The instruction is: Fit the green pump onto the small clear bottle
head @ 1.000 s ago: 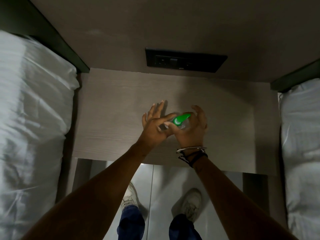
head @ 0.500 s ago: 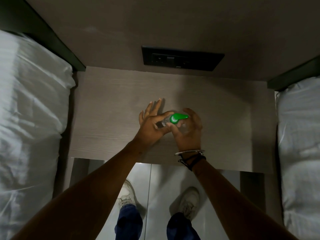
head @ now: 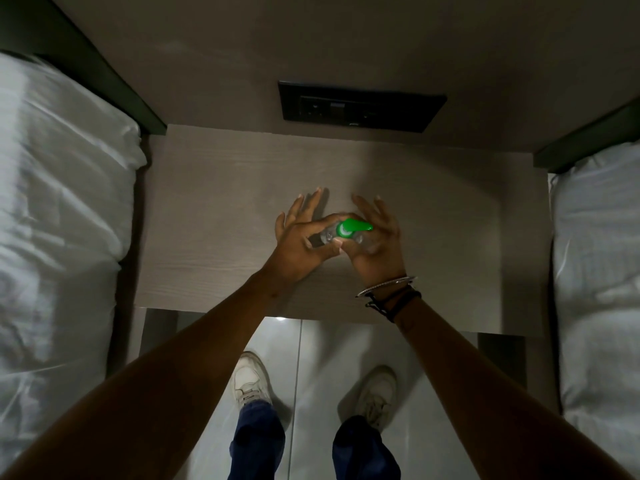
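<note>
The green pump (head: 350, 228) sits on top of the small clear bottle (head: 363, 240), its spout pointing right. Both are held above the middle of the wooden nightstand (head: 214, 244). My left hand (head: 300, 241) pinches the pump's collar between thumb and forefinger, its other fingers spread out and upward. My right hand (head: 375, 242) cups the bottle from the right and below, with its fingers loosely fanned. Most of the bottle is hidden between my two hands.
A black socket panel (head: 360, 106) is set in the wall behind the nightstand. White beds (head: 59, 237) flank it on the left and on the right (head: 599, 271). My feet in white shoes (head: 251, 379) stand on the glossy floor below.
The pump's spout has swung a little, from up-right to pointing right. My right hand's fingers have opened outward from a tighter curl. Both hands stay in the same spot over the nightstand.
</note>
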Tool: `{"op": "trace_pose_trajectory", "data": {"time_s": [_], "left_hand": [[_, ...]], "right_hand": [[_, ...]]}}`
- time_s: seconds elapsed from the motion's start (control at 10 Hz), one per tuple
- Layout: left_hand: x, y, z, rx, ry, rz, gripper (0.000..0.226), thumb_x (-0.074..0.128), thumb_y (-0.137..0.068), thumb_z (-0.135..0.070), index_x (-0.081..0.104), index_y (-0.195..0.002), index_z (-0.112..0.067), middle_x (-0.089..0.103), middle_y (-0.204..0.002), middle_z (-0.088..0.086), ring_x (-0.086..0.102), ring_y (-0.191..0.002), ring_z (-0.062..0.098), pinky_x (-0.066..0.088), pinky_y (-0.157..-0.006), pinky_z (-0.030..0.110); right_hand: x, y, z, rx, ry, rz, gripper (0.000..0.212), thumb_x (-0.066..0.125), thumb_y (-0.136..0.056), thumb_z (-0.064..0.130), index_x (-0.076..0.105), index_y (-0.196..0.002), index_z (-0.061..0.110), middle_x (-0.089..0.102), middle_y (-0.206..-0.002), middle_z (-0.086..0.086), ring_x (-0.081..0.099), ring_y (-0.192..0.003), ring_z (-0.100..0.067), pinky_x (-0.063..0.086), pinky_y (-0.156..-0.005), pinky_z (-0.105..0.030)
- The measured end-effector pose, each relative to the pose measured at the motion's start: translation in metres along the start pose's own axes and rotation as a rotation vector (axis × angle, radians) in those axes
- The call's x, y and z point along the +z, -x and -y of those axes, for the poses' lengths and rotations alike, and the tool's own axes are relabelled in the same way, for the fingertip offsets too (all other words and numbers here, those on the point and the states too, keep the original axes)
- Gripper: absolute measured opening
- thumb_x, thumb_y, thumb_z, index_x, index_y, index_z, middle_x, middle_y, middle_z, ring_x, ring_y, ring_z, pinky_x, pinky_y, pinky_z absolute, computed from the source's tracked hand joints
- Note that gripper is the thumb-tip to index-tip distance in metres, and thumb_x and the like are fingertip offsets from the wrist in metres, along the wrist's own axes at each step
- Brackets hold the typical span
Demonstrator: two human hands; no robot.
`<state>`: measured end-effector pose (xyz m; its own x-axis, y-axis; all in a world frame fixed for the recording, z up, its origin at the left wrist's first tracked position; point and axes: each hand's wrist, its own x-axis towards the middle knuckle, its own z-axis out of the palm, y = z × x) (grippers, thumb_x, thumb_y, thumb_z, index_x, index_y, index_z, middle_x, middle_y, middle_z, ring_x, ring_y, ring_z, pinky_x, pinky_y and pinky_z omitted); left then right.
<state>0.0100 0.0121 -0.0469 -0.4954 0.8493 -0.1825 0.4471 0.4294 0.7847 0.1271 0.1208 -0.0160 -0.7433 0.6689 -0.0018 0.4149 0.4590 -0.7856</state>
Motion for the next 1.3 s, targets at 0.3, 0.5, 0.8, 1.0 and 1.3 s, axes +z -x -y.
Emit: {"op": "trace_pose_trajectory", "data": {"time_s": [0.3, 0.5, 0.8, 1.0, 1.3], "left_hand": [[0.001, 0.001, -0.003, -0.025, -0.026, -0.003, 0.051, 0.069, -0.081, -0.043, 0.052, -0.128, -0.041, 0.009, -0.161, -0.003, -0.005, -0.147, 0.023, -0.008, -0.113, 0.054], [-0.002, 0.003, -0.011, -0.03, -0.024, -0.004, 0.053, 0.073, -0.077, -0.041, 0.052, -0.126, -0.04, 0.011, -0.161, 0.001, -0.003, -0.148, 0.027, -0.008, -0.113, 0.053], [0.001, 0.002, -0.008, -0.082, -0.107, 0.001, 0.052, 0.074, -0.078, -0.037, 0.057, -0.127, -0.032, 0.01, -0.161, -0.001, -0.003, -0.148, 0.024, -0.008, -0.114, 0.05], [0.002, -0.001, -0.004, -0.067, -0.093, -0.012, 0.052, 0.075, -0.077, -0.036, 0.058, -0.126, -0.034, 0.011, -0.161, -0.002, -0.002, -0.147, 0.022, -0.009, -0.113, 0.049], [-0.022, 0.001, -0.015, -0.018, -0.234, 0.106, 0.085, 0.076, -0.072, -0.049, 0.029, -0.142, -0.044, 0.005, -0.162, 0.004, -0.004, -0.147, 0.027, -0.005, -0.113, 0.056]], "right_hand": [[-0.017, 0.012, 0.006, 0.014, 0.061, -0.029, 0.057, 0.083, -0.067, 0.026, 0.062, -0.117, 0.009, 0.056, -0.132, -0.017, 0.043, -0.13, -0.037, 0.034, -0.106, -0.057], [-0.036, 0.005, 0.021, -0.071, 0.156, -0.115, 0.014, 0.077, -0.074, 0.024, 0.073, -0.072, 0.01, 0.062, -0.126, -0.013, 0.047, -0.127, -0.033, 0.038, -0.099, -0.057], [-0.023, 0.002, 0.037, -0.035, 0.39, -0.145, 0.029, 0.069, -0.078, 0.03, 0.068, -0.056, 0.01, 0.067, -0.122, -0.011, 0.048, -0.126, -0.032, 0.034, -0.095, -0.05], [-0.024, -0.002, 0.041, 0.14, 0.287, -0.057, 0.03, 0.068, -0.081, 0.03, 0.069, -0.06, 0.008, 0.06, -0.131, -0.012, 0.036, -0.135, -0.028, 0.024, -0.103, -0.046], [-0.046, -0.001, 0.048, 0.329, 0.264, 0.018, 0.044, 0.059, -0.083, 0.054, 0.071, -0.062, 0.018, 0.065, -0.124, -0.005, 0.037, -0.134, -0.025, 0.022, -0.106, -0.05]]}}
